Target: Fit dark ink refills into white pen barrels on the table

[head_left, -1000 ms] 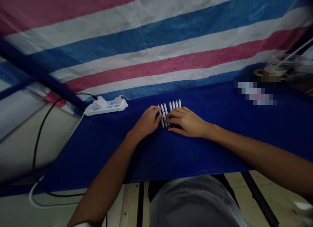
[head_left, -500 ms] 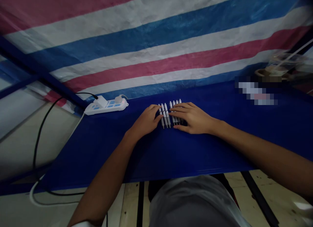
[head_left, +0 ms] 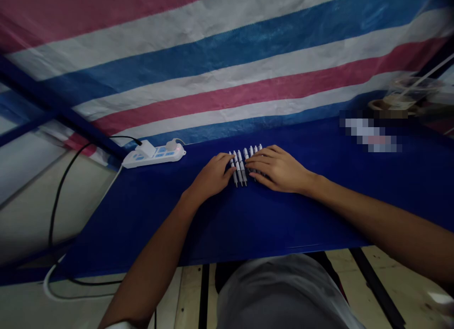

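Observation:
Several white-and-grey pens [head_left: 239, 167] lie side by side in a row on the blue tabletop [head_left: 227, 215], their tips toward me. My left hand [head_left: 214, 173] rests at the row's left end, index finger and thumb apart and touching the outermost pen. Over the right part of the row lies my right hand [head_left: 278, 168], palm down with its fingers spread, covering much of the pens there. A narrow gap separates the three left pens from those by my right hand.
A white power strip [head_left: 156, 154] with plugs stands at the back left, and a black cable [head_left: 53, 206] loops off the table's left side. Striped sheeting [head_left: 213, 97] hangs behind. At the back right are a blurred-out item [head_left: 369, 133] and a bowl-like container [head_left: 390, 104].
My right hand has shifted slightly left, its fingers now covering more of the right-hand pens, which sit a little closer to the left three. My left hand has barely moved.

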`<state>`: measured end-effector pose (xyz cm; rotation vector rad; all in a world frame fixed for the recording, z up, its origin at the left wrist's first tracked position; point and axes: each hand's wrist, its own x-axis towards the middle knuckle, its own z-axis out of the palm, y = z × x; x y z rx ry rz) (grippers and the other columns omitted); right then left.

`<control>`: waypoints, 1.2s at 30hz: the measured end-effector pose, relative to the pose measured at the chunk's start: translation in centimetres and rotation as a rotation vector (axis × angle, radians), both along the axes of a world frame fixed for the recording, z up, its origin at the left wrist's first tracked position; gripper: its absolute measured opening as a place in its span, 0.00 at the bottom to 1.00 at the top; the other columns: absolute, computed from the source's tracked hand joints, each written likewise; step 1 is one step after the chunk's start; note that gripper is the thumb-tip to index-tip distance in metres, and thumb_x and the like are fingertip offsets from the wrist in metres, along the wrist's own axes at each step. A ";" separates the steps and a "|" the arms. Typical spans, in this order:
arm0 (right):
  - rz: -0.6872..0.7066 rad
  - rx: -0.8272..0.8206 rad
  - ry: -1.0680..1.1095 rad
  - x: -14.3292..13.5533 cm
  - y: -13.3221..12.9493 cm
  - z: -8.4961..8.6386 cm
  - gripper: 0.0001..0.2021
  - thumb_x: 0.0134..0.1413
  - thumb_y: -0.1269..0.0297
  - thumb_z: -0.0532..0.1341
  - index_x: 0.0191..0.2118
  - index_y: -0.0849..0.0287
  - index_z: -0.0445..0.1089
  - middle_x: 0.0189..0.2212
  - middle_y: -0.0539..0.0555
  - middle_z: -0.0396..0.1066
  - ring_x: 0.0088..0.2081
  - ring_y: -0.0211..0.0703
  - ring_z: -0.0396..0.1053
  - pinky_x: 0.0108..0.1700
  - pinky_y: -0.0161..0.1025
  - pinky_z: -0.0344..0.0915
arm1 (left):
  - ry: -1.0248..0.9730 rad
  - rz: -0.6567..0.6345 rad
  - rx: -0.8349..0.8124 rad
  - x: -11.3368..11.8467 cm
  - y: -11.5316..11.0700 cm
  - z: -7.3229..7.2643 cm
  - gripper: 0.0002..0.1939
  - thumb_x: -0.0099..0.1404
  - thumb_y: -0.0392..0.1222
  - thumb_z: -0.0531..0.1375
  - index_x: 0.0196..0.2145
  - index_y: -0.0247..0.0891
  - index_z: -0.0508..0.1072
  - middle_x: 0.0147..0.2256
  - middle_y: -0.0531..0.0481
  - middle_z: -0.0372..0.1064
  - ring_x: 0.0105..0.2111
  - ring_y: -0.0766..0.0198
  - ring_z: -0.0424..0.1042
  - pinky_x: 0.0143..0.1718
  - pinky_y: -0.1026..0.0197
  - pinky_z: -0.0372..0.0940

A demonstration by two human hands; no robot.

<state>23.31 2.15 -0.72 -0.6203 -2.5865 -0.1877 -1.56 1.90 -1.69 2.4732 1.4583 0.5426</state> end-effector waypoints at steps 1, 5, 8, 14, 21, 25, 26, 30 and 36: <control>-0.013 -0.026 0.058 0.0 0.0 0.1 0.18 0.73 0.60 0.53 0.53 0.63 0.77 0.48 0.63 0.80 0.50 0.56 0.74 0.50 0.52 0.65 | -0.005 -0.001 0.005 0.0 0.0 0.0 0.20 0.75 0.44 0.54 0.61 0.37 0.69 0.58 0.40 0.70 0.59 0.52 0.70 0.64 0.46 0.64; -0.103 -0.283 0.361 0.2 0.2 0.0 0.16 0.72 0.60 0.55 0.52 0.59 0.77 0.44 0.59 0.81 0.44 0.52 0.77 0.47 0.49 0.70 | -0.030 0.001 0.039 0.2 0.0 0.1 0.19 0.75 0.44 0.55 0.60 0.38 0.69 0.57 0.40 0.71 0.58 0.51 0.71 0.64 0.44 0.64; -0.154 -0.526 0.602 0.4 0.4 0.1 0.14 0.72 0.59 0.54 0.52 0.57 0.75 0.40 0.55 0.82 0.41 0.47 0.79 0.46 0.46 0.74 | -0.061 0.007 0.108 0.5 -0.2 0.4 0.19 0.75 0.44 0.54 0.60 0.38 0.68 0.57 0.40 0.71 0.58 0.52 0.70 0.63 0.44 0.65; -0.066 -0.619 0.800 0.6 -0.1 0.7 0.12 0.69 0.55 0.59 0.47 0.55 0.75 0.37 0.52 0.81 0.39 0.45 0.78 0.44 0.44 0.74 | -0.062 -0.024 0.367 1.5 -1.1 1.4 0.27 0.77 0.52 0.53 0.67 0.39 0.59 0.65 0.38 0.64 0.66 0.49 0.62 0.67 0.42 0.58; -0.022 -0.848 0.686 0.1 -0.6 1.0 0.12 0.66 0.54 0.60 0.46 0.57 0.72 0.31 0.51 0.77 0.30 0.41 0.72 0.35 0.40 0.68 | 0.187 -0.069 0.332 2.3 -2.0 2.0 0.20 0.81 0.46 0.45 0.59 0.42 0.72 0.47 0.43 0.76 0.47 0.55 0.75 0.51 0.53 0.68; -0.081 -0.956 0.409 0.2 -0.5 1.5 0.24 0.71 0.46 0.51 0.31 0.58 0.70 0.22 0.49 0.71 0.23 0.37 0.65 0.31 0.37 0.62 | 0.239 -0.073 0.298 2.4 -2.3 2.0 0.19 0.80 0.41 0.45 0.59 0.40 0.71 0.46 0.42 0.75 0.46 0.53 0.75 0.49 0.53 0.68; -0.070 -0.957 0.347 0.3 -0.5 1.6 0.26 0.72 0.46 0.48 0.28 0.57 0.67 0.21 0.48 0.69 0.22 0.36 0.64 0.31 0.37 0.61 | 0.233 -0.083 0.273 2.4 -2.4 2.1 0.19 0.80 0.41 0.45 0.58 0.39 0.71 0.46 0.42 0.75 0.46 0.53 0.75 0.48 0.53 0.69; 0.009 -0.756 0.215 1.0 0.0 1.9 0.24 0.73 0.49 0.49 0.27 0.55 0.63 0.20 0.47 0.65 0.22 0.37 0.62 0.31 0.37 0.58 | 0.127 -0.182 0.102 1.9 -2.8 2.8 0.19 0.80 0.44 0.43 0.53 0.39 0.71 0.45 0.44 0.77 0.45 0.55 0.76 0.46 0.56 0.68; 0.030 -0.631 0.110 1.5 0.1 1.8 0.19 0.73 0.53 0.52 0.33 0.57 0.70 0.25 0.49 0.73 0.25 0.39 0.69 0.32 0.37 0.58 | 0.038 -0.234 -0.003 2.0 -2.8 3.4 0.18 0.79 0.44 0.46 0.42 0.39 0.74 0.33 0.49 0.75 0.33 0.59 0.75 0.39 0.59 0.65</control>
